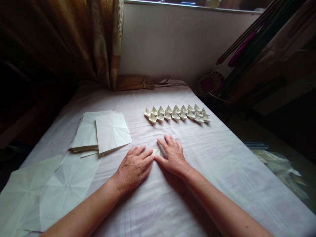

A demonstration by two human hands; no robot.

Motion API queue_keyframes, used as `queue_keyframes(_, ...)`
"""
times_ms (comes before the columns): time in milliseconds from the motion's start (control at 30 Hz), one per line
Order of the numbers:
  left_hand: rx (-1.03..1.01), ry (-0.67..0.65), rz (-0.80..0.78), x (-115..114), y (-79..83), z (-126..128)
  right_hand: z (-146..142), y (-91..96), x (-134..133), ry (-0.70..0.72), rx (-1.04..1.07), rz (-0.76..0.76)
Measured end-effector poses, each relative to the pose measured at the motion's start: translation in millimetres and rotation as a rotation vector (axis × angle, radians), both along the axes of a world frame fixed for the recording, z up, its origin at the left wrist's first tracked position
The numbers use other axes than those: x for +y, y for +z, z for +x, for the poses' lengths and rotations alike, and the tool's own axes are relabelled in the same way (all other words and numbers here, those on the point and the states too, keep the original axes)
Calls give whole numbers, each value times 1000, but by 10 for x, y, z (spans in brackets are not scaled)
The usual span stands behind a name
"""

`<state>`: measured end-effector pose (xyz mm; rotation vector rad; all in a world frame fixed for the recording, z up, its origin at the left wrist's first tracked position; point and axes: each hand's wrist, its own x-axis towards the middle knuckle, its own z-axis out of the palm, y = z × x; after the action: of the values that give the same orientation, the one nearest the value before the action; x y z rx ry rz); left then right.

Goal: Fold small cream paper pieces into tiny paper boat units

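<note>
A small folded piece of white paper (156, 152) lies flat on the pale cloth, a diagonal crease line showing on it. From the left, my left hand (137, 163) touches its edge with the fingertips, palm down and fingers stretched out. My right hand (172, 154) lies over its right side, fingers spread, the thumb at the near edge. Parts of the paper are hidden beneath my fingers. Beyond my hands, several small folded paper boats (176, 114) stand in two rows.
To the left is a stack of papers (85, 131) with a creased square sheet (113, 131) on top. Larger creased sheets (66, 187) lie nearer. A patterned curtain (108, 42) hangs at the back left. Plastic-wrapped things (281, 168) sit lower, past the right edge.
</note>
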<state>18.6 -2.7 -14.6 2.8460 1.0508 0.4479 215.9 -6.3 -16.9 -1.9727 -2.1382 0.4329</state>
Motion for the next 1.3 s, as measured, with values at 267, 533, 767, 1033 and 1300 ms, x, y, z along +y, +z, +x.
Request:
queue_keyframes(267, 40, -125, -15, 144, 132, -30, 125, -43, 31, -75, 26, 8)
queue_keyframes(533, 91, -10, -120, 358, 209, 205, 131, -143, -69, -36, 81, 191)
queue_keyframes(767, 17, 205, -252, 261, 166, 283, 141, -124, -132, 23, 145, 256)
queue_keyframes(1033, -278, 394, -479, 77, 162, 279, 108, -122, -122, 107, 405, 324)
queue_keyframes(1300, -629, 419, -717, -105, 126, 0, -189, 52, 10, 318, 518, 301)
